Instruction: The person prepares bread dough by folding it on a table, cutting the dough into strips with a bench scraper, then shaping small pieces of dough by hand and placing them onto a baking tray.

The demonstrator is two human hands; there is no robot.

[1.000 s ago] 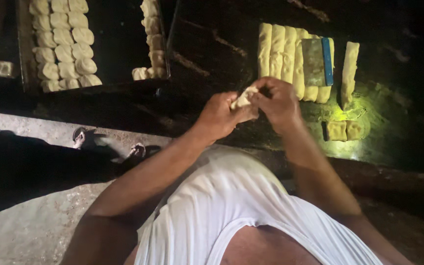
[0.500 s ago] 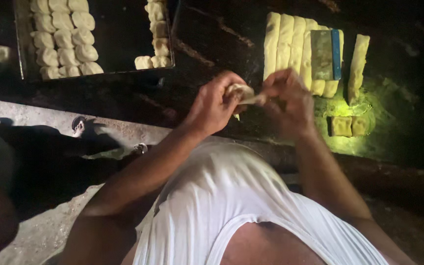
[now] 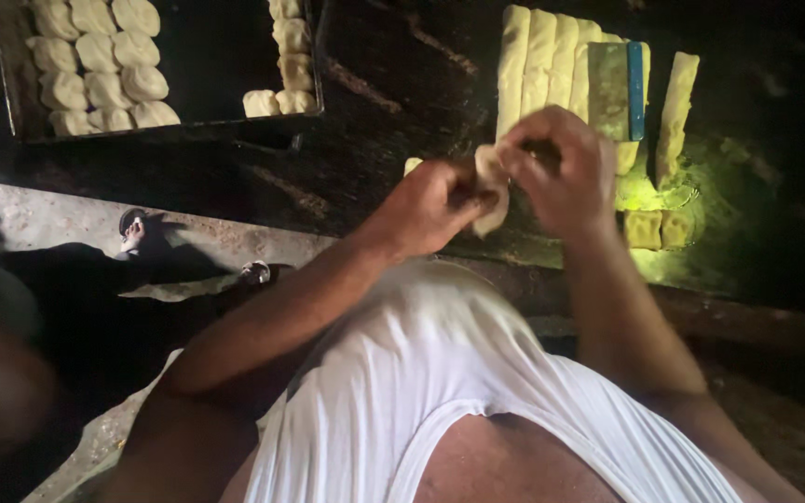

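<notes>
A small pale piece of dough (image 3: 492, 186) is pinched between both hands above the dark work table (image 3: 402, 102). My left hand (image 3: 426, 207) grips its lower side. My right hand (image 3: 561, 168) closes over its upper end. Behind the hands lie several long strips of dough (image 3: 540, 65) side by side, with a flat metal scraper (image 3: 612, 88) with a blue edge resting on them. Two small cut dough squares (image 3: 654, 228) sit to the right of my right hand.
A dark baking tray (image 3: 170, 130) at the upper left holds rows of shaped dough pieces (image 3: 95, 61). One more strip of dough (image 3: 677, 98) lies right of the scraper. Below the table edge is a grey floor with sandals (image 3: 132, 228).
Both hands have shifted slightly lower and closer together around the dough piece, which now hangs folded between them. The view has drifted a little.
</notes>
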